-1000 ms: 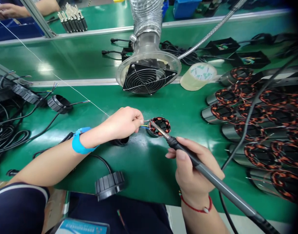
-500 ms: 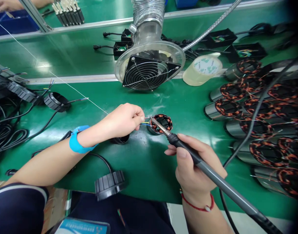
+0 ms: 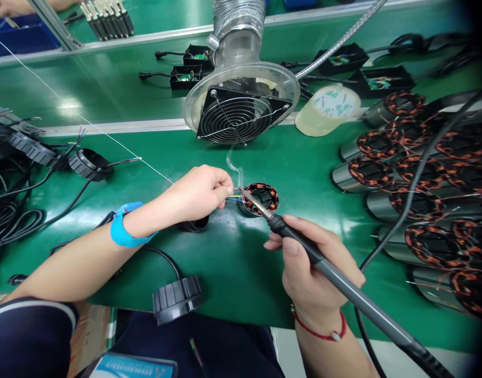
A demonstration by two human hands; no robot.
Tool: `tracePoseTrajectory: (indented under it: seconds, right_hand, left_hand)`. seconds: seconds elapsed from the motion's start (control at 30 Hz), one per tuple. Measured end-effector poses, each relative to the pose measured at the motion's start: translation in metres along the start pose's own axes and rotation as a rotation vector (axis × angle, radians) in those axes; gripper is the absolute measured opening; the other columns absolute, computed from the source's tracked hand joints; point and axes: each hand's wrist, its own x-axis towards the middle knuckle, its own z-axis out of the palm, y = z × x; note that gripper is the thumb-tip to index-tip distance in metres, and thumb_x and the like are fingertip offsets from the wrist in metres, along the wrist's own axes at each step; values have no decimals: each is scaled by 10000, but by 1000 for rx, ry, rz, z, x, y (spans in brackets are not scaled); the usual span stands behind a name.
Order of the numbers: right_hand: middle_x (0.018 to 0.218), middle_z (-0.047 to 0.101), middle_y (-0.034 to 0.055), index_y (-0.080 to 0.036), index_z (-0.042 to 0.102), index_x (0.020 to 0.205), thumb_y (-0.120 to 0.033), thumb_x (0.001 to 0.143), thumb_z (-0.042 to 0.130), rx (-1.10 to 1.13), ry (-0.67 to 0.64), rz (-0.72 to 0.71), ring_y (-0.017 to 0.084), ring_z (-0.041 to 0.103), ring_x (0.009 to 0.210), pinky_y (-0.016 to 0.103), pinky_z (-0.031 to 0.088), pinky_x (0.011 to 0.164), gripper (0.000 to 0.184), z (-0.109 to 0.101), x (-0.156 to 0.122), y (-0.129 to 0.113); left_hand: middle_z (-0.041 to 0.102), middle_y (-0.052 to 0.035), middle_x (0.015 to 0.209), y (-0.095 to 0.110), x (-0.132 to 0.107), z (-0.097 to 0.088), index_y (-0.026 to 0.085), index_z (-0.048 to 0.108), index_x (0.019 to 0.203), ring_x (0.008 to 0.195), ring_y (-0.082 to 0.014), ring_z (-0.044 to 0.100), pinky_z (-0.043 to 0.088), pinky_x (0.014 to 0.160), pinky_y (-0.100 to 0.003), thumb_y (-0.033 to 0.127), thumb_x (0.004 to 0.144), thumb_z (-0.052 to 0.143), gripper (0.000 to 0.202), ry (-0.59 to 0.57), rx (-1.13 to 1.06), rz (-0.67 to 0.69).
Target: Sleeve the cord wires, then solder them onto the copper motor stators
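My right hand is closed round a soldering iron. The iron's tip rests at the left rim of a motor stator with copper windings, standing on the green bench. My left hand pinches thin solder wire, which runs in from the upper left and pokes out toward the tip. Yellow and blue leads stretch between the left fingers and the stator; whether the fingers hold them too is hidden. Beneath that hand, a black round cap is partly covered. A ribbed black cap with a cable lies nearer me.
A fume extractor fan hangs behind the stator, beside a tape roll. Several stators line the right, with the iron's cord crossing over. Black cables and caps crowd the left. Open black boxes stand on the far strip.
Smoke now rises from the tip in a thin curl toward the fan. The black boxes at the back have shifted left. Both hands stay almost in place.
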Motion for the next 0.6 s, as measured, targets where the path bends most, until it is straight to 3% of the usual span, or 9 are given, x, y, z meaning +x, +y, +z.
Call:
tracePoseTrajectory:
  seconds: [0.43, 0.6]
  right_hand:
    - [863, 706, 22, -240, 669, 1138, -152, 831, 642, 19, 0, 0, 146, 674, 596, 294, 575, 522, 320, 1, 0, 0]
    - [971, 723, 40, -261, 637, 1202, -203, 844, 659, -66, 10, -3, 181, 705, 704, 346, 606, 639, 363, -1, 6, -2]
  left_hand:
    - [621, 18, 592, 1, 1, 0, 138, 596, 683, 426, -47, 376, 303, 482, -199, 199, 838, 486, 199, 4, 30, 7]
    - [615, 15, 596, 2, 1, 0, 138, 590, 651, 426, -50, 370, 293, 480, -206, 224, 849, 494, 236, 8, 29, -6]
